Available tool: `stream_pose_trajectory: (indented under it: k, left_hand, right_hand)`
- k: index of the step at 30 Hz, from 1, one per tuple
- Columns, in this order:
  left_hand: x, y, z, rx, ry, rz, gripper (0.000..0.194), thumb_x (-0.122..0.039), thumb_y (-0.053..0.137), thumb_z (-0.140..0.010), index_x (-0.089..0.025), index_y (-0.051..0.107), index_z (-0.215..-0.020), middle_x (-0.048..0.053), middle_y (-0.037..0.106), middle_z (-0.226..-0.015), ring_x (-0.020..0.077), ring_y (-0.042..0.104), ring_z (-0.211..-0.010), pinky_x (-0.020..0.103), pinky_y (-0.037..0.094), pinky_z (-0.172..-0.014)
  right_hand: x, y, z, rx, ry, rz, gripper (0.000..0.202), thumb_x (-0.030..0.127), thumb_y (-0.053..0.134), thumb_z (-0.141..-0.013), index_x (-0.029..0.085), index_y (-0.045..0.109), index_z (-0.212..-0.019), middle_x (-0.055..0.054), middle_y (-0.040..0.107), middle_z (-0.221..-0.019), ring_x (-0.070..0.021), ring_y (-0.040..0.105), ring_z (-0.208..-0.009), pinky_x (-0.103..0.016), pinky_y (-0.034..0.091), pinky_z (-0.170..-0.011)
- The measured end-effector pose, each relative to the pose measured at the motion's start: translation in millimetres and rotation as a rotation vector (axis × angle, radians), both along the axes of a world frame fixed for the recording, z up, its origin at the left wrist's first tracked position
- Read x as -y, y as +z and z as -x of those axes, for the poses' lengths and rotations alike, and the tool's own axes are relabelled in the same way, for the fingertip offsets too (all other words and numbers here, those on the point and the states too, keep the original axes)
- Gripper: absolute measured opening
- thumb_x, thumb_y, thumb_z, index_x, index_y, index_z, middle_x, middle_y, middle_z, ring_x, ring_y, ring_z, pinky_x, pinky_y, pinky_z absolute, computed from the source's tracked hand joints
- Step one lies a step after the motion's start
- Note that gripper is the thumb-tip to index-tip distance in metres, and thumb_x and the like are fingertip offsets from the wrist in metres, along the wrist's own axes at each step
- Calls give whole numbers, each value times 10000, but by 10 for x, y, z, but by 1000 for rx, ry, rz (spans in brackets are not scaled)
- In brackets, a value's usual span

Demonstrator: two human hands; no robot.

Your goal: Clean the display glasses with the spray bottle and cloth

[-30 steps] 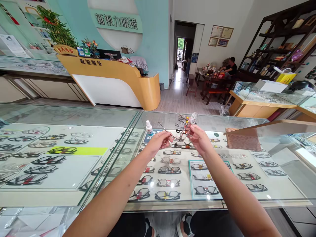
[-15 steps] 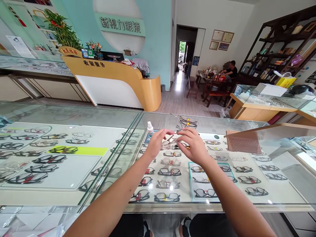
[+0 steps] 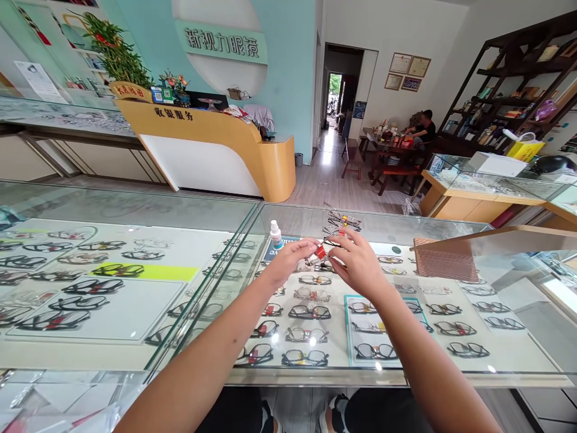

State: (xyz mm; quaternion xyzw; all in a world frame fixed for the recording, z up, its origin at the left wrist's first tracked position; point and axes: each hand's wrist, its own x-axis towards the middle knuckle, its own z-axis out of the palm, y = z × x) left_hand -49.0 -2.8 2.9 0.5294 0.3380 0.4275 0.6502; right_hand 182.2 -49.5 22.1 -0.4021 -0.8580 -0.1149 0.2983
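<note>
Over the glass counter point(image 3: 406, 228), my left hand point(image 3: 288, 261) and my right hand point(image 3: 356, 264) meet fingertip to fingertip. Between them they pinch a thin-framed pair of glasses point(image 3: 325, 251) with a small red tag; my fingers hide most of the frame. It is held low, just above the glass. A small white dropper bottle point(image 3: 276, 235) stands on the counter just left of my left hand. A pile of several loose glasses point(image 3: 342, 221) lies on the glass just beyond my fingers.
Under the glass, rows of several display frames point(image 3: 309, 313) lie on white trays. A brown ribbed pad point(image 3: 444, 260) sits at the right. Across the floor are a yellow reception desk point(image 3: 252, 150) and a person seated at a table point(image 3: 421, 126).
My hands came down from chest height to just above the counter. The glasses, earlier held up and tilted with a lens showing, now sit low between my fingertips with a red tag visible.
</note>
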Motion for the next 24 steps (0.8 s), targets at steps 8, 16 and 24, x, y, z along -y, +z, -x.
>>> stream_pose_trajectory:
  k: [8,16,24]
  left_hand:
    - [-10,86,109,-66,-162,-97,441,-605,886,-861,-180,821,-765,166,713,-1429,314,633,-1322,392,495,-1075]
    - [0,15,78,101,-229,53,454,-617,966,-801,-188,823,-838,160,675,-1555,343,587,-1426,413,454,-1118]
    - [26,25,41,223,-150,7,366,-539,955,-847,-198,842,-912,126,671,-1484,339,578,-1396,452,436,-1176]
  right_hand:
    - [1,22,-21,13,-10,22,145,172,668,-1056,248,787,-1023,-108,784,-1424,-408,537,-1538,-609,561,-1125]
    - [10,49,-32,16,-42,25,145,179,659,-1065,246,783,-1033,-105,785,-1438,-410,561,-1515,-604,572,-1102]
    - [13,62,-54,-58,-30,68,103,217,674,-1059,251,761,-1016,-99,785,-1448,-417,588,-1470,-637,552,-1121]
